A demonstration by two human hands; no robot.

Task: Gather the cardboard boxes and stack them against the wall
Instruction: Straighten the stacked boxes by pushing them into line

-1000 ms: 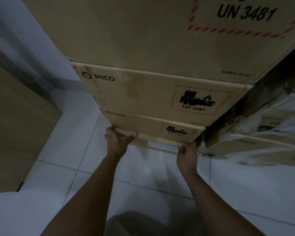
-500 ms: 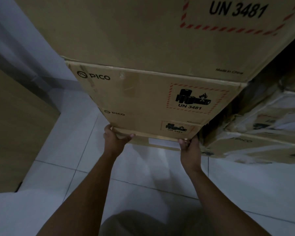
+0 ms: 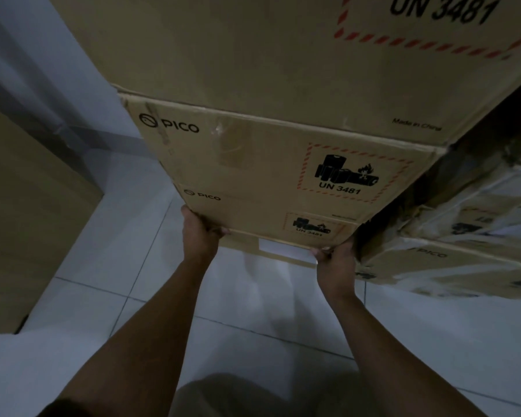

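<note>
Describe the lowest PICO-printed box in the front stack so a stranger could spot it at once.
Start at the tall stack of cardboard boxes filling the upper view, left of the plastic-wrapped boxes. Go down to the lowest PICO box, whose bottom edge the left hand and right hand grip. Its PICO logo and UN 3481 battery label look smallest in the stack.

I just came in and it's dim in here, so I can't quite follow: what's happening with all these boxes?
A person grips the lowest box of a tall stack of PICO cardboard boxes, left hand at its left corner, right hand at its right. The stack is close beside a second pile wrapped in plastic film, above the white tiled floor. Whether it is lifted or resting cannot be told.
</note>
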